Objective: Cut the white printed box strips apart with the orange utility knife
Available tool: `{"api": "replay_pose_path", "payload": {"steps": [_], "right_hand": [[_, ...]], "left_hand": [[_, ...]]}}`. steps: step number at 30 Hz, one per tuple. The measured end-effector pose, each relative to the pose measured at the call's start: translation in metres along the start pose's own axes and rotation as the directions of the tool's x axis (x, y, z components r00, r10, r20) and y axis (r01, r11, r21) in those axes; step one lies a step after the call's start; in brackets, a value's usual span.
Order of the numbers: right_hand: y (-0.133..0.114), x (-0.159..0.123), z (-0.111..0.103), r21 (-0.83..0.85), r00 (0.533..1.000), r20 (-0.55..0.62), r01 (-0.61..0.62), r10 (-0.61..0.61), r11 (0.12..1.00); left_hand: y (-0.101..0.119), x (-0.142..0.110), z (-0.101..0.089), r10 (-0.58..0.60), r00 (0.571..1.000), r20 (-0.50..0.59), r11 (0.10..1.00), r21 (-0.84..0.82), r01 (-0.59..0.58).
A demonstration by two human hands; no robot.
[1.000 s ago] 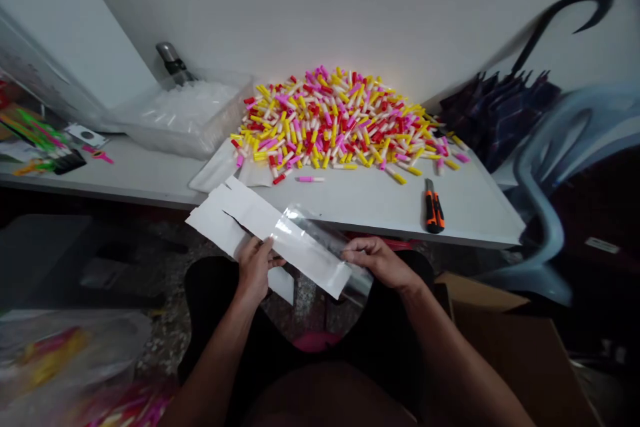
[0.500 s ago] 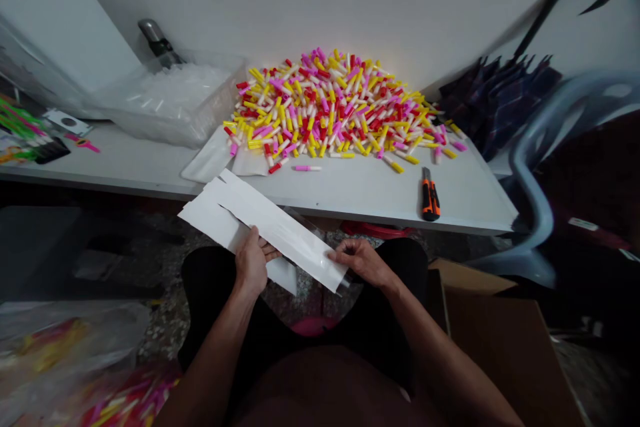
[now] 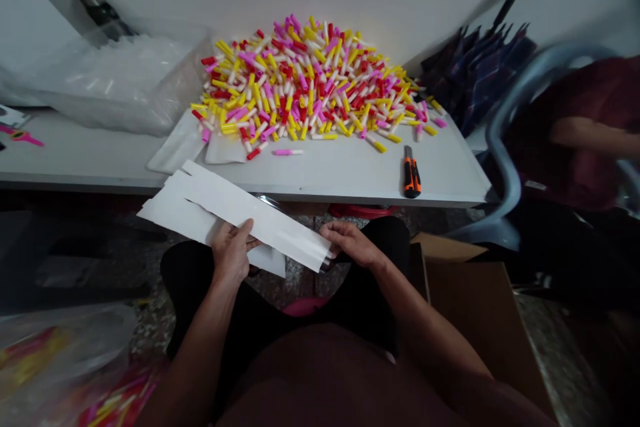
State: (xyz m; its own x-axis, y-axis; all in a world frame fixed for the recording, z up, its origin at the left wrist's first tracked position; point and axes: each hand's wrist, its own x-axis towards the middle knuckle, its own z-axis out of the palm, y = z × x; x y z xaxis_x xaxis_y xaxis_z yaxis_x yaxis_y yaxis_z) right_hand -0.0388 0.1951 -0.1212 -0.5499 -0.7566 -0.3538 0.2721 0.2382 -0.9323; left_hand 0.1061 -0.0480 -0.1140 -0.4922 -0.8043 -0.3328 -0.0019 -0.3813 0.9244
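Note:
My left hand (image 3: 231, 253) grips a few overlapping white sheets above my lap, its thumb on top and its fingers underneath. The upper one is a long white strip (image 3: 280, 223) slanting down to the right. Beneath it a wider white sheet (image 3: 170, 203) with an uneven left end sticks out. At the strip's lower right end, my right hand (image 3: 353, 243) has thumb and fingers pinched together by the corner. Something clear and shiny shows there, too small to make out. Beyond the hands, a large pile of small red, yellow, pink and white plastic tubes (image 3: 305, 87) covers the table.
An orange and black utility knife (image 3: 411, 177) lies on the white table (image 3: 345, 170). A clear bag of translucent pieces (image 3: 125, 80) stands at left. A folded umbrella (image 3: 475, 73), a grey chair (image 3: 500, 140), a seated person (image 3: 565, 133) and an open cardboard box (image 3: 480, 320) are at right.
The camera view has shifted, so the table and its contents appear further left and higher. More of the person at right shows. Both hands keep nearly the same pose at the sheets.

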Motion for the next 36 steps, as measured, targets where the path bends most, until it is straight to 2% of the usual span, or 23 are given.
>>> {"api": "replay_pose_path", "payload": {"steps": [4,13,20,23,26,30,33,36], "right_hand": [[0.009,-0.001,-0.001,0.02,0.997,0.021,-0.081,0.08,0.997],[0.014,-0.001,0.0,0.055,0.994,0.044,-0.103,0.1,0.993],[0.023,-0.001,0.002,0.036,0.993,0.022,-0.12,0.119,0.992],[0.024,-0.003,0.0,0.0,0.99,0.071,-0.125,0.125,0.992],[0.015,-0.007,-0.005,-0.068,0.984,0.146,-0.096,0.105,0.993],[-0.009,-0.008,-0.003,-0.174,0.998,0.069,0.002,0.01,0.985],[-0.023,0.0,0.013,-0.252,0.993,0.08,0.104,-0.087,0.962],[-0.023,0.01,0.036,-0.214,0.986,0.123,0.139,-0.115,0.967]], "left_hand": [[0.001,0.003,0.0,-0.013,1.0,-0.024,1.0,0.008,0.013],[0.003,0.001,0.003,-0.022,0.999,-0.029,1.0,0.0,0.022],[0.002,-0.003,0.005,-0.026,1.0,0.012,1.0,0.01,0.026],[0.002,-0.003,0.004,-0.016,1.0,0.025,1.0,0.013,0.016],[0.004,-0.004,0.003,-0.008,0.999,0.047,1.0,0.019,0.007],[0.009,-0.01,0.005,-0.02,0.991,0.133,0.998,0.064,0.012],[0.012,-0.014,0.011,-0.02,0.98,0.198,0.994,0.109,-0.002],[0.014,-0.016,0.015,-0.009,0.969,0.245,0.992,0.126,-0.023]]}}
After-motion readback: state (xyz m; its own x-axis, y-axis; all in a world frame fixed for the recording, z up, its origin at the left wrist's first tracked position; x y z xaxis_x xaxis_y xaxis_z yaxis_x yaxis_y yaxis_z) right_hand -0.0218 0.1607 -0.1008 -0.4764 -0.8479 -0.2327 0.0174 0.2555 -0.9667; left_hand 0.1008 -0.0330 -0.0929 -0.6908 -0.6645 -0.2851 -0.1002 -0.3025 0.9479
